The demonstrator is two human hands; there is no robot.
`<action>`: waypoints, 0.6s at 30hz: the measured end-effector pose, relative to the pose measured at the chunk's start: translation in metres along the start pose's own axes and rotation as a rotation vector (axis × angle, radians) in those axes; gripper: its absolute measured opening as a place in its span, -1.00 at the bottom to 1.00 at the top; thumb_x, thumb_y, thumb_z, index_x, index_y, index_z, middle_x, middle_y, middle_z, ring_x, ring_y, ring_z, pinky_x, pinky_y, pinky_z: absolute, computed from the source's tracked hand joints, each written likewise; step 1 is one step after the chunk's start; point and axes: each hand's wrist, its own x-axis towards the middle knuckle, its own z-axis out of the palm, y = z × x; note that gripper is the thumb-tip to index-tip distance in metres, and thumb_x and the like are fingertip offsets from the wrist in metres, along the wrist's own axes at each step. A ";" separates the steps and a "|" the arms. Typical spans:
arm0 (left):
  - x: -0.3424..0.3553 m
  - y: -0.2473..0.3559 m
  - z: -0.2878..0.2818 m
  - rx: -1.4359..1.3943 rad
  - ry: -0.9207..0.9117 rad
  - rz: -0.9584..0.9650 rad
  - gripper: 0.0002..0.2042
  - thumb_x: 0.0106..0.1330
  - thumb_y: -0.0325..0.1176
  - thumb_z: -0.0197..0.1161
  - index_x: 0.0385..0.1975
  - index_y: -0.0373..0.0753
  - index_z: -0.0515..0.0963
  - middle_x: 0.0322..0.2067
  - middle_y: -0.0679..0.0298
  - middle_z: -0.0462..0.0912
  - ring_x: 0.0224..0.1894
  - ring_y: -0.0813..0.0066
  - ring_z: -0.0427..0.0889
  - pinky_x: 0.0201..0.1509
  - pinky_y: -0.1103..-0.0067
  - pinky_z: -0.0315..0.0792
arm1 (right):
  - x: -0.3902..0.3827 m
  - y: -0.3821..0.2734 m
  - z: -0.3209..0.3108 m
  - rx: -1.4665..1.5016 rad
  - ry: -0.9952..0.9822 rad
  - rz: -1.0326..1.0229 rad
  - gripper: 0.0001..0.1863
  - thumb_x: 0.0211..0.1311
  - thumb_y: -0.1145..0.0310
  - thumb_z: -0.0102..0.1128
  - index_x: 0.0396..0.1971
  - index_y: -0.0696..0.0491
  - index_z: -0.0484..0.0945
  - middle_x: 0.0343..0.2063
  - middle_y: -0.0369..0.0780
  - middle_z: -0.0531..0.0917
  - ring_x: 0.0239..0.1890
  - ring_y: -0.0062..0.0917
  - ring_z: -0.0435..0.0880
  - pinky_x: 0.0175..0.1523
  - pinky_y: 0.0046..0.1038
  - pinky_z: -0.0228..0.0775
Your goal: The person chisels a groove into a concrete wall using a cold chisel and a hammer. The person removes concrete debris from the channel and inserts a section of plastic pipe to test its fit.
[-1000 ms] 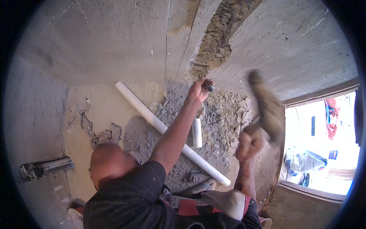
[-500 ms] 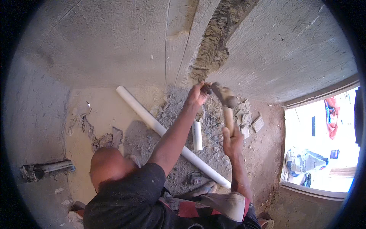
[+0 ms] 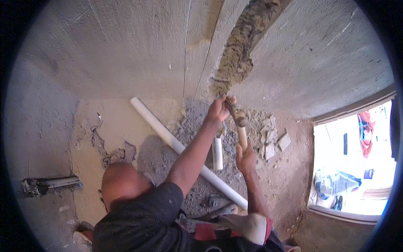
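Note:
My left hand (image 3: pixel 218 110) is wrapped round a dark chisel, mostly hidden by the fingers, at the lower end of a rough channel (image 3: pixel 238 54) cut into the grey wall. In my right hand (image 3: pixel 247 158) is a hammer (image 3: pixel 242 135), gripped by its pale wooden handle. Its head lies right beside the left fingers, at the outer end of the chisel; whether the two touch I cannot tell. Below my hands, grey rubble (image 3: pixel 197 122) covers the floor at the foot of the wall.
A long white pipe (image 3: pixel 157 124) crosses the floor under my left forearm, with a short white pipe piece (image 3: pixel 218 154) close by. Broken slabs (image 3: pixel 269 138) lie right of the rubble. Pipes (image 3: pixel 63 182) show in a left-wall slot. A bright doorway (image 3: pixel 336 143) opens on the right.
The hammer and my right hand have swung left, bringing the hammer head in to the chisel. My left hand stays at the channel's lower end, still gripping the chisel.

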 end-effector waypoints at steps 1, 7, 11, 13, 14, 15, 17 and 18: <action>0.001 0.007 0.001 -0.009 -0.040 0.028 -0.80 0.36 -0.39 -0.02 -0.24 -0.45 0.36 -0.32 -0.02 0.53 -0.25 0.14 0.58 -0.06 0.31 0.53 | 0.006 -0.004 -0.005 0.041 -0.014 0.001 -0.63 0.19 0.13 0.12 -0.37 0.20 0.45 -0.63 -0.04 0.52 -0.61 -0.21 0.48 -0.46 -0.31 0.34; -0.008 0.000 -0.010 -0.083 -0.029 -0.003 -0.84 0.35 -0.43 -0.02 -0.22 -0.42 0.33 -0.28 0.03 0.50 -0.19 0.17 0.55 -0.03 0.34 0.52 | 0.004 -0.044 -0.082 0.486 0.223 -0.328 -0.63 0.20 0.08 0.03 -0.48 0.13 0.39 -0.66 -0.22 0.44 -0.63 -0.53 0.39 -0.54 -0.51 0.23; -0.012 0.001 -0.007 -0.072 0.007 0.026 -0.83 0.35 -0.41 -0.01 -0.24 -0.43 0.34 -0.26 0.01 0.51 -0.19 0.15 0.56 -0.01 0.32 0.52 | 0.005 -0.070 -0.070 0.827 0.387 -0.609 -0.47 0.17 -0.16 -0.08 -0.40 0.10 0.31 -0.66 -0.28 0.34 -0.67 -0.63 0.29 -0.62 -0.59 0.13; -0.011 -0.004 -0.003 -0.035 -0.009 0.030 -0.82 0.35 -0.40 -0.01 -0.25 -0.43 0.34 -0.27 0.00 0.51 -0.19 0.16 0.56 -0.01 0.33 0.51 | 0.004 -0.024 -0.033 0.572 0.375 -0.544 -0.49 0.16 -0.12 -0.02 -0.42 0.12 0.37 -0.65 -0.19 0.43 -0.65 -0.49 0.38 -0.58 -0.50 0.19; -0.008 -0.009 -0.002 -0.026 -0.022 -0.006 -0.82 0.36 -0.40 -0.03 -0.27 -0.44 0.35 -0.30 0.01 0.52 -0.21 0.16 0.57 -0.03 0.33 0.52 | 0.003 0.005 -0.020 0.210 0.316 -0.456 -0.53 0.16 -0.06 0.03 -0.40 0.14 0.42 -0.65 -0.13 0.47 -0.63 -0.36 0.44 -0.54 -0.43 0.26; -0.008 -0.003 -0.004 -0.009 -0.025 -0.012 -0.81 0.37 -0.40 -0.05 -0.28 -0.44 0.36 -0.33 0.01 0.53 -0.24 0.16 0.58 -0.04 0.33 0.54 | 0.004 0.031 0.001 -0.095 0.227 -0.420 -0.56 0.15 0.01 0.09 -0.38 0.17 0.46 -0.65 -0.07 0.52 -0.61 -0.24 0.50 -0.50 -0.35 0.32; -0.010 -0.002 -0.015 0.027 -0.012 -0.017 -0.80 0.38 -0.39 -0.07 -0.31 -0.43 0.38 -0.37 0.04 0.54 -0.27 0.18 0.60 -0.08 0.35 0.55 | -0.004 0.017 0.011 0.005 -0.072 0.039 -0.60 0.16 0.12 0.13 -0.29 0.22 0.46 -0.62 0.04 0.54 -0.54 -0.04 0.55 -0.42 -0.23 0.38; -0.014 -0.002 -0.017 0.053 -0.005 0.008 -0.80 0.38 -0.37 -0.06 -0.31 -0.42 0.38 -0.38 0.07 0.54 -0.28 0.20 0.60 -0.09 0.36 0.55 | -0.010 0.003 -0.003 0.035 -0.098 0.056 -0.60 0.17 0.12 0.12 -0.30 0.22 0.46 -0.60 0.06 0.54 -0.51 -0.02 0.56 -0.41 -0.21 0.37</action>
